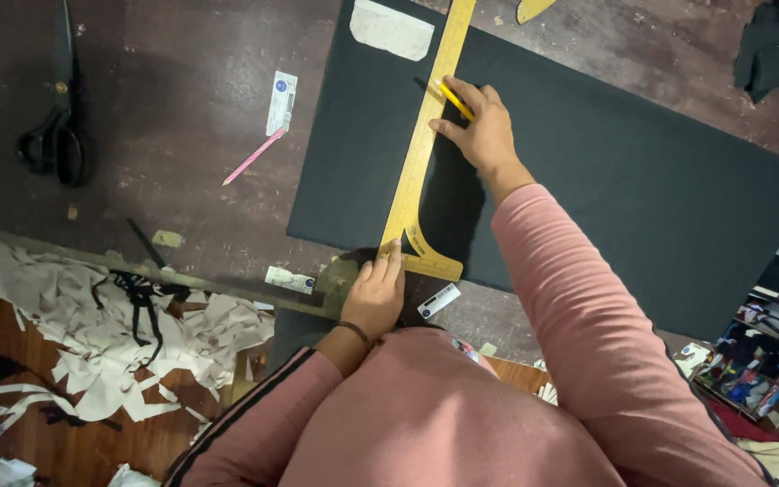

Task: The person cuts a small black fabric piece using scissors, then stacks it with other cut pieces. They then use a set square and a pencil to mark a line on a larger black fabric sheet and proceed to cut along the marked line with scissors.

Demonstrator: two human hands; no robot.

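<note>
pink sleeves nearest the lens, both arms stretched out over a dark worktable [182, 108]. left hand [376, 293] lay flat, fingers spread, pinning the near curved end of a yellow tailor's ruler [421, 153] and gripping nothing. right hand [480, 131], further out and just right of the ruler's edge, was closed round a yellow pencil or chalk [454, 99], tip against black cloth [606, 171] beneath. judged as marking a line along the ruler; seemed to call next for steady downward pressure so the ruler would not slip. well left of the left hand lay black shears [54, 135] and a pink pencil [254, 155]; white scraps [92, 334] lay below.
</note>
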